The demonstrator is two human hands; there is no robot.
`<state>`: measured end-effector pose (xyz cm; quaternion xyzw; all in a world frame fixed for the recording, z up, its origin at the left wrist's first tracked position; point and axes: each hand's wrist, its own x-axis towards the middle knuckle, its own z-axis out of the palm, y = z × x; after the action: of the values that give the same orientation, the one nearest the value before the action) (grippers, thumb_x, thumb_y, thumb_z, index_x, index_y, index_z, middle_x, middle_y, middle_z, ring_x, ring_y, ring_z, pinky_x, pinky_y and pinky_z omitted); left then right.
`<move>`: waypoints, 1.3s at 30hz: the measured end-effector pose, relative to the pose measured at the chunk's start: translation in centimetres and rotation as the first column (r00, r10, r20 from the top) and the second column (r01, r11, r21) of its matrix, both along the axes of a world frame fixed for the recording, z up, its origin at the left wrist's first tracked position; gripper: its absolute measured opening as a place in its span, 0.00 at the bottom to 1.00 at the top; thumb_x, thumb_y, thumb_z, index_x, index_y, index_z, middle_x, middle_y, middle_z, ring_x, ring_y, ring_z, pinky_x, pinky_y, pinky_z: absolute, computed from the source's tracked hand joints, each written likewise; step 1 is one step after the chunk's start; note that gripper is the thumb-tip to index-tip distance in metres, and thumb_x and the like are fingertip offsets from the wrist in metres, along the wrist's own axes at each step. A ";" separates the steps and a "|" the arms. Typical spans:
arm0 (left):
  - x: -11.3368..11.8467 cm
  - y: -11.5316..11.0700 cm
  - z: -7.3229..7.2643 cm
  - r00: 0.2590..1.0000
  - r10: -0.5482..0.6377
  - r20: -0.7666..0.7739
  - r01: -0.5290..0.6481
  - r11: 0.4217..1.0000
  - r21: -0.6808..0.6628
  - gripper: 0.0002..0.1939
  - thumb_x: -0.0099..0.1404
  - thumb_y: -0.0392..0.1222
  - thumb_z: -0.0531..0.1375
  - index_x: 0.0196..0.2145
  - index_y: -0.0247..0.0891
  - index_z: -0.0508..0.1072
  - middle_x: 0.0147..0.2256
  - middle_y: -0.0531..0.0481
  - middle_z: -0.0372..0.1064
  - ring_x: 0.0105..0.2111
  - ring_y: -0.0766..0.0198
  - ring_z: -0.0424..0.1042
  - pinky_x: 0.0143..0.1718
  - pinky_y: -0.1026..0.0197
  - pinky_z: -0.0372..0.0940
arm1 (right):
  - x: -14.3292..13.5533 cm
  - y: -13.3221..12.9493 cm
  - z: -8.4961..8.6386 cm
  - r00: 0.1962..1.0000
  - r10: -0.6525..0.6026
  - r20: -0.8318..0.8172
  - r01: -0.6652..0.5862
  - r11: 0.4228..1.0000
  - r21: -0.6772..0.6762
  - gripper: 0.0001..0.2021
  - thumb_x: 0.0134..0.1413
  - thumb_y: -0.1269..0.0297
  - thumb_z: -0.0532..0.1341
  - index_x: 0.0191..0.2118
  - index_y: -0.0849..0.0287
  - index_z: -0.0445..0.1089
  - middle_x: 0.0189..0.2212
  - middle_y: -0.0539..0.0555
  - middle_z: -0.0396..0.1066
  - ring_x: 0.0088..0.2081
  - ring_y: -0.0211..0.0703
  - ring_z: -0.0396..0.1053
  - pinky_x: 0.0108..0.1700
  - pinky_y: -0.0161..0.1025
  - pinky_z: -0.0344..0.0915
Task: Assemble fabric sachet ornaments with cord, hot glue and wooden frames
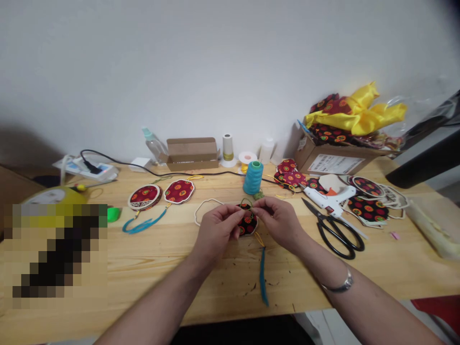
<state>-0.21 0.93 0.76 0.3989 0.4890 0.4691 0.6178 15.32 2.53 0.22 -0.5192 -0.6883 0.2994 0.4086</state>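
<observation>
Both hands meet over a black, red-patterned fabric ornament (248, 225) lying on the table. My left hand (221, 225) pinches a thin green cord (246, 200) at the ornament's top, thumb against fingers. Close beside it, my right hand (278, 218) is closed in a pinch on the same cord. The exact point of contact is partly covered by the fingertips. From the ornament's lower edge a yellow loop leads to a blue tassel (263, 278). Partly behind my left hand lies a pale scalloped frame (200, 206). A blue thread cone (253, 178) stands just beyond the hands.
Black-handled scissors (339, 235) and a white glue gun (328, 199) lie at right, by several fabric pieces. A cardboard box (328, 160) of fabric stands behind them. Two red ornaments, one round (144, 197), one scalloped (179, 191), lie left. A black cable (179, 173) crosses the back.
</observation>
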 end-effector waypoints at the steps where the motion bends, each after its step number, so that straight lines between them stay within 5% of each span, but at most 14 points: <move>1: 0.0 0.0 0.0 1.000 -0.011 -0.028 0.011 1.000 0.014 0.09 0.52 0.43 0.65 0.27 0.33 0.74 0.18 0.56 0.67 0.13 0.78 0.57 0.15 0.72 0.49 | 0.0 0.0 0.0 1.000 -0.001 -0.006 0.001 1.000 -0.002 0.04 0.49 0.70 0.59 0.26 0.59 0.71 0.22 0.50 0.71 0.25 0.37 0.65 0.29 0.34 0.60; 4: 0.1 -0.2 0.0 0.986 -0.029 -0.165 0.039 0.997 0.060 0.08 0.54 0.42 0.64 0.28 0.34 0.75 0.13 0.59 0.60 0.14 0.76 0.56 0.17 0.72 0.51 | 0.0 0.1 0.0 0.999 0.000 -0.045 -0.002 0.999 -0.034 0.04 0.48 0.69 0.59 0.26 0.59 0.71 0.22 0.50 0.71 0.25 0.37 0.65 0.29 0.34 0.60; 7: 0.2 -0.4 -0.2 0.946 0.032 -0.324 0.038 0.977 0.208 0.05 0.56 0.40 0.62 0.28 0.35 0.76 0.17 0.57 0.64 0.17 0.73 0.61 0.20 0.70 0.57 | 0.0 0.2 0.0 0.995 -0.004 -0.103 -0.007 0.994 -0.109 0.04 0.47 0.67 0.60 0.26 0.59 0.70 0.21 0.49 0.70 0.25 0.36 0.64 0.29 0.34 0.59; 13: 0.2 -0.9 -1.5 0.771 0.307 -0.558 0.187 0.728 0.659 0.06 0.60 0.32 0.58 0.32 0.36 0.76 0.34 0.48 0.72 0.35 0.66 0.71 0.37 0.66 0.65 | -0.1 0.2 0.2 0.977 -0.008 -0.213 -0.040 0.975 -0.219 0.04 0.44 0.65 0.61 0.25 0.59 0.70 0.20 0.48 0.69 0.24 0.36 0.62 0.28 0.34 0.59; 21: 0.0 -1.3 -1.8 0.413 0.578 -0.704 0.481 0.518 0.707 0.08 0.63 0.34 0.55 0.36 0.37 0.74 0.35 0.48 0.71 0.29 0.66 0.70 0.25 0.65 0.61 | -0.4 0.1 0.5 0.940 -0.028 -0.341 -0.105 0.925 -0.366 0.07 0.42 0.61 0.62 0.25 0.60 0.68 0.20 0.49 0.67 0.22 0.35 0.62 0.25 0.34 0.59; 25: 0.0 -1.4 -1.6 0.270 0.659 -0.702 0.557 0.488 0.672 0.08 0.64 0.35 0.55 0.34 0.37 0.74 0.32 0.49 0.72 0.24 0.65 0.69 0.21 0.63 0.56 | -0.6 -0.1 0.2 0.927 -0.043 -0.373 -0.106 0.923 -0.370 0.07 0.42 0.61 0.62 0.25 0.60 0.67 0.20 0.48 0.67 0.22 0.34 0.61 0.23 0.33 0.58; 29: 0.2 -1.6 -1.7 0.205 0.679 -0.705 0.601 0.481 0.638 0.08 0.64 0.35 0.55 0.34 0.37 0.74 0.31 0.48 0.72 0.23 0.64 0.68 0.22 0.62 0.55 | -0.9 -0.3 0.0 0.910 -0.070 -0.409 -0.092 0.927 -0.364 0.07 0.43 0.61 0.62 0.25 0.59 0.66 0.18 0.46 0.65 0.21 0.34 0.61 0.23 0.33 0.59; 39: 0.5 -1.7 -1.8 0.247 0.612 -0.751 0.608 0.505 0.612 0.10 0.64 0.35 0.52 0.34 0.35 0.74 0.30 0.46 0.72 0.24 0.63 0.68 0.22 0.62 0.56 | -1.3 -0.5 0.2 0.893 -0.093 -0.439 -0.101 0.912 -0.398 0.06 0.43 0.64 0.61 0.24 0.58 0.63 0.16 0.44 0.63 0.18 0.33 0.60 0.20 0.32 0.59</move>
<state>0.29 -0.80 -1.00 0.8390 0.4462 0.2873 -0.1203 14.03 2.02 0.41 -0.5085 -0.4979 0.5498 0.4374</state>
